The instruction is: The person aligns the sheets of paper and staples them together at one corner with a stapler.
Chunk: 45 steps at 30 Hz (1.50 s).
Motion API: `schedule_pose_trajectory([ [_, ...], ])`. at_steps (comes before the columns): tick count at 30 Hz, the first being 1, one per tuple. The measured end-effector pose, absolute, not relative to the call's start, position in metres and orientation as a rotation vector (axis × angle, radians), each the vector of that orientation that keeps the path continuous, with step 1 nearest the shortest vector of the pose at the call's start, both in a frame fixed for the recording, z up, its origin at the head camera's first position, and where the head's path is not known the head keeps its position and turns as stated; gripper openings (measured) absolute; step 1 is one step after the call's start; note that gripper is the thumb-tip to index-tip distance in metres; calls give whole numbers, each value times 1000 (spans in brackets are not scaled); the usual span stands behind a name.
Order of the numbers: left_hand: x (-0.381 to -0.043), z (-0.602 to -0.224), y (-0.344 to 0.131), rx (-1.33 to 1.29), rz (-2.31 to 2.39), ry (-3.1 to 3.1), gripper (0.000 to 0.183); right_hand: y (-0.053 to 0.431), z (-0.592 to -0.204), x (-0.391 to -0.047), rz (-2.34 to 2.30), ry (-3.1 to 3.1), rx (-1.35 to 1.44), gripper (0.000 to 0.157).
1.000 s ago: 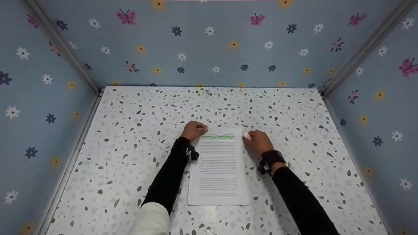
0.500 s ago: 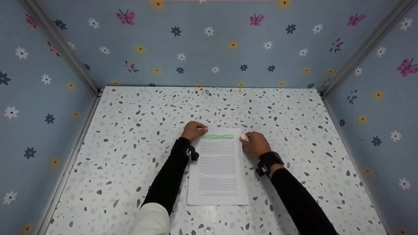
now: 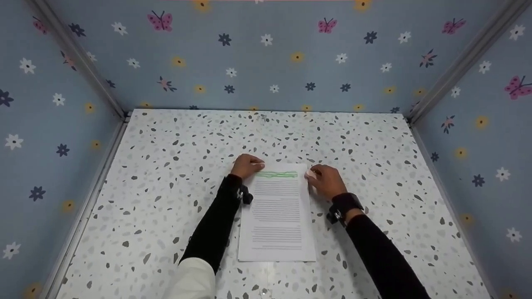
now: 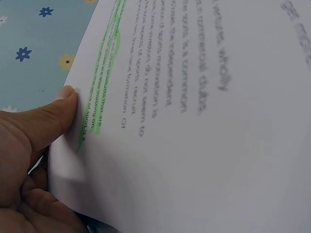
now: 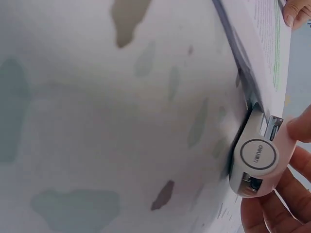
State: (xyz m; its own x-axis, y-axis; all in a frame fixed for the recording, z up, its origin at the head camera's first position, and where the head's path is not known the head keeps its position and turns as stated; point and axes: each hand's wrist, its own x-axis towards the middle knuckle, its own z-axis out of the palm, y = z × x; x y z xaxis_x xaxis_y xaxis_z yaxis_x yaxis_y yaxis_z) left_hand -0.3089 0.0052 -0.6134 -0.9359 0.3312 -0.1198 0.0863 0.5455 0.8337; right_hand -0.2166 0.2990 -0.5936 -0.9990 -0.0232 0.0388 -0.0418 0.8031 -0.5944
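A stack of printed sheets, with green highlighted lines near its top, lies on the speckled table. My left hand pinches the top left corner, thumb on the top page; in the left wrist view that corner is lifted and bowed. At the upper right edge, my right hand holds a small pink and white stapler, fingers round its body and thumb on the pink upper arm. In the right wrist view, the sheets' edge runs in at the stapler's mouth. The fingers mostly cover the stapler in the head view.
The white speckled table reaches back to a blue wall printed with flowers and butterflies. Similar panels stand at the left and right sides. A dark camera strap is round the right wrist, with another on the left.
My right hand has moved slightly left, bringing the stapler from beside the sheets onto their right edge. The left hand keeps its place at the corner.
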Motion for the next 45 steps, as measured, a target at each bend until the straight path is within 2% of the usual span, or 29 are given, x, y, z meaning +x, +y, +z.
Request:
schedule_pose_trajectory([
  [6,-304,-611,6,358,1339,2504,22,294,-593,-221,963,-2954,99,31],
  [19,-307,-614,10,345,1327,2512,23,292,-585,-234,969,-2988,4,31],
  [41,-305,-607,10,374,1331,2537,23,291,-587,-236,892,-2979,64,38],
  [45,-305,-609,10,369,1309,2549,23,287,-583,-237,876,-2967,115,32],
])
